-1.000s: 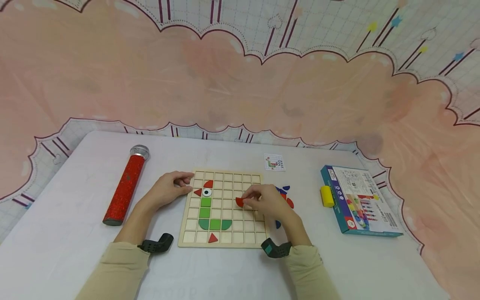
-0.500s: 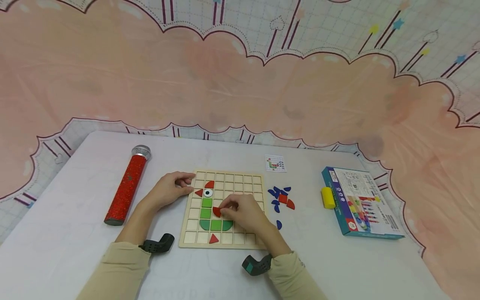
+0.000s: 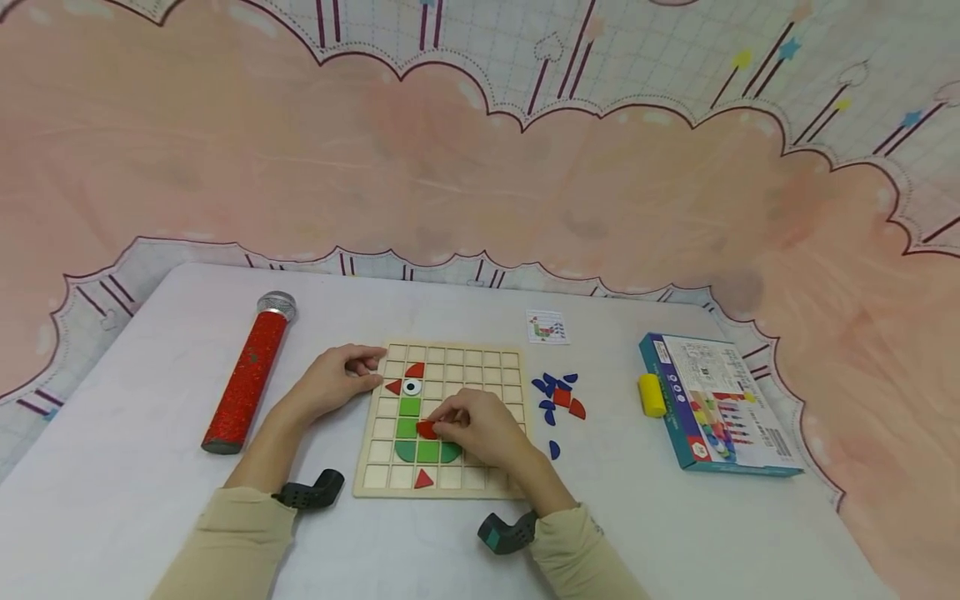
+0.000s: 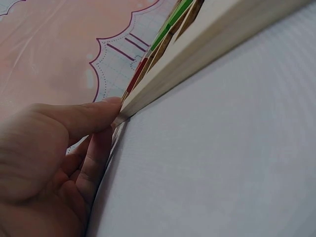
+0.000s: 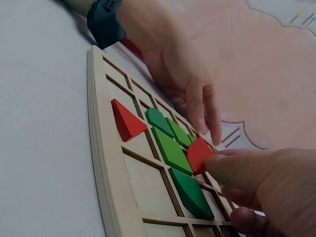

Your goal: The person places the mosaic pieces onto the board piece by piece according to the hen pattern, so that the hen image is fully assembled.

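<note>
Seemingly a play spot: white table (image 3: 405,546) beneath the right hand (image 3: 480,427), pink patterned backdrop (image 3: 480,183) beyond it, toy box (image 3: 731,408) to its right.

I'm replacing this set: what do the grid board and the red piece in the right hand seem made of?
Grid board: probably wood, matte, unpainted, from its pale tan edge. Red piece: painted wood or plastic, smooth-looking, from its even, opaque colour.

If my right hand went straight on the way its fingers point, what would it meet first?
Past the red piece your right hand pinches, likely the green square just left of it on the board. Height is unclear, so it might pass over.
</note>
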Motion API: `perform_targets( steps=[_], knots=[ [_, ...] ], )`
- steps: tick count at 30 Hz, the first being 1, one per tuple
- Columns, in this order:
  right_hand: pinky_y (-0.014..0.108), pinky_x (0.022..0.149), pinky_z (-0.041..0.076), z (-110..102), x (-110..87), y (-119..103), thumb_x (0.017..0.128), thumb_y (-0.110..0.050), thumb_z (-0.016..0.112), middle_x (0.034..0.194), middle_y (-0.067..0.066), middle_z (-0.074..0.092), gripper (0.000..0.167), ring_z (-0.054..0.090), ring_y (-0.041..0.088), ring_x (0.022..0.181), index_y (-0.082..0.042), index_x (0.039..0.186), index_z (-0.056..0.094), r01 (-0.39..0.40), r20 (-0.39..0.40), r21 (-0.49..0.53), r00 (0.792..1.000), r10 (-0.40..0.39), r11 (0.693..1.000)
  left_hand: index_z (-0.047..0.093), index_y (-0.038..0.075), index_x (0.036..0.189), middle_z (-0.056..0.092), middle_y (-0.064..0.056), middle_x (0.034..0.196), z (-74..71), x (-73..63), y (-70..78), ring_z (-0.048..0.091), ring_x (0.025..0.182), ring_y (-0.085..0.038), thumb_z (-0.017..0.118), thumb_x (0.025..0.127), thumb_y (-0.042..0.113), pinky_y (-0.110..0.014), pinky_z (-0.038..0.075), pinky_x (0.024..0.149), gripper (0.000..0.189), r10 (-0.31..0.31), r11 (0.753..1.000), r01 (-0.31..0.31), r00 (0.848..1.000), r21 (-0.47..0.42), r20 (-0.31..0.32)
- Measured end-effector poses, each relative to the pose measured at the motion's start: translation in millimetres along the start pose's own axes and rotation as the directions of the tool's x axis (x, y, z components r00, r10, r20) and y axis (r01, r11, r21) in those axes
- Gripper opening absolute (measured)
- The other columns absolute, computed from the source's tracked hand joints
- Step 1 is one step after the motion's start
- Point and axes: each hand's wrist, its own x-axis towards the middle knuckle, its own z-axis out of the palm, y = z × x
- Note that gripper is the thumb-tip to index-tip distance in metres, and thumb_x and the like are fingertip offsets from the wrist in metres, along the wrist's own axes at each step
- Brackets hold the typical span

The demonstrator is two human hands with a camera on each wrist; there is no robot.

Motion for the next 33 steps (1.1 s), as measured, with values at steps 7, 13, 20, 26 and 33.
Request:
perform_targets(
  steps=[7, 13, 20, 26, 33],
  knots=[
    [0.021, 0.063, 0.039, 2.0, 0.2, -2.5, 0.083, -0.045, 0.069, 0.079, -0.01, 0.054, 0.022, 0.049, 0.008, 0.075, -0.026, 0.093, 0.073, -0.057, -0.019, -0.089, 0.998, 0.055, 0.994, 0.057, 0.005, 0.129, 0.059, -0.009, 0.103, 0.7, 0.2, 1.7, 0.051, 0.09, -0.021, 0.067, 0.087, 0.013, -0.033, 0.041, 0.08, 0.044, 0.014, 1.0, -0.014, 1.0, -0.006, -0.001],
    [0.021, 0.066, 0.039, 0.6, -0.7, -1.2, 0.081, -0.051, 0.068, 0.081, -0.011, 0.055, 0.028, 0.048, 0.007, 0.076, -0.026, 0.092, 0.073, -0.08, -0.025, -0.117, 0.997, 0.078, 0.99, 0.057, 0.005, 0.129, 0.06, -0.009, 0.103, 1.9, 1.2, 2.7, 0.051, 0.09, -0.02, 0.067, 0.087, 0.015, -0.032, 0.041, 0.079, 0.045, 0.016, 1.0, -0.016, 1.0, -0.005, 0.0],
    [0.018, 0.062, 0.04, -0.6, -1.7, -4.2, 0.082, -0.041, 0.072, 0.083, -0.015, 0.059, 0.02, 0.048, 0.003, 0.075, -0.026, 0.095, 0.076, -0.042, -0.004, -0.169, 0.999, 0.042, 0.985, 0.057, 0.004, 0.129, 0.06, -0.01, 0.105, 0.0, -0.3, 1.7, 0.051, 0.09, -0.021, 0.067, 0.087, 0.015, -0.032, 0.041, 0.079, 0.045, 0.006, 1.0, -0.006, 1.0, 0.016, -0.006],
    [0.018, 0.061, 0.039, -1.8, -3.3, -4.0, 0.081, -0.041, 0.073, 0.085, -0.016, 0.061, 0.022, 0.049, 0.001, 0.074, -0.027, 0.097, 0.077, -0.051, -0.03, -0.236, 0.999, 0.045, 0.97, 0.057, 0.004, 0.13, 0.06, -0.01, 0.104, 0.1, 0.2, 3.1, 0.051, 0.091, -0.02, 0.067, 0.087, 0.017, -0.031, 0.041, 0.079, 0.046, 0.014, 1.0, -0.015, 1.0, 0.013, 0.002],
    [0.018, 0.065, 0.04, -2.1, -2.9, -4.3, 0.08, -0.044, 0.072, 0.086, -0.017, 0.062, 0.024, 0.05, 0.002, 0.076, -0.03, 0.099, 0.075, -0.061, -0.029, -0.264, 0.998, 0.055, 0.963, 0.056, 0.007, 0.13, 0.061, -0.009, 0.103, 0.6, -0.8, 2.5, 0.051, 0.092, -0.02, 0.066, 0.088, 0.018, -0.03, 0.042, 0.079, 0.045, -0.016, 1.0, 0.016, 1.0, 0.021, 0.003]
  ],
)
